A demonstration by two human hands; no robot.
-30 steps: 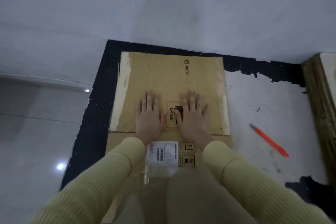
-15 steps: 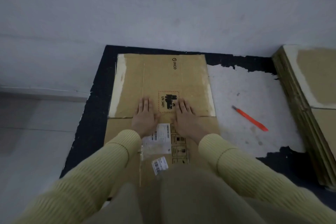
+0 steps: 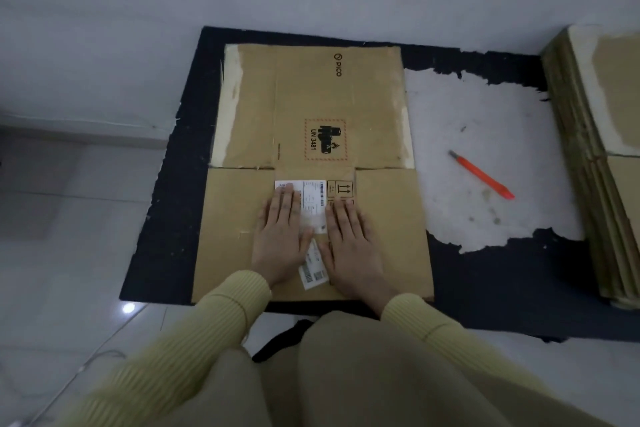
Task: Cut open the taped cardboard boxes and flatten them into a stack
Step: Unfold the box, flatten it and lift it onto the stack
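A flattened brown cardboard box (image 3: 381, 100) lies on a black mat (image 3: 166, 218) in front of me, its printed hazard label facing up. My left hand (image 3: 281, 236) and my right hand (image 3: 351, 243) press flat on its near panel, fingers straight, side by side over a white shipping label (image 3: 313, 196). An orange box cutter (image 3: 483, 175) lies on the mat's worn white patch, to the right of the box and apart from both hands. A stack of flattened boxes (image 3: 595, 149) sits at the right edge.
A pale wall runs behind the mat. Grey floor tiles (image 3: 69, 253) spread to the left and near me. My knees fill the bottom of the view, close to the mat's near edge.
Both hands slid toward me, from the hazard label on the far panel down onto the near panel over the shipping label. The view pulled back, showing the stack at right.
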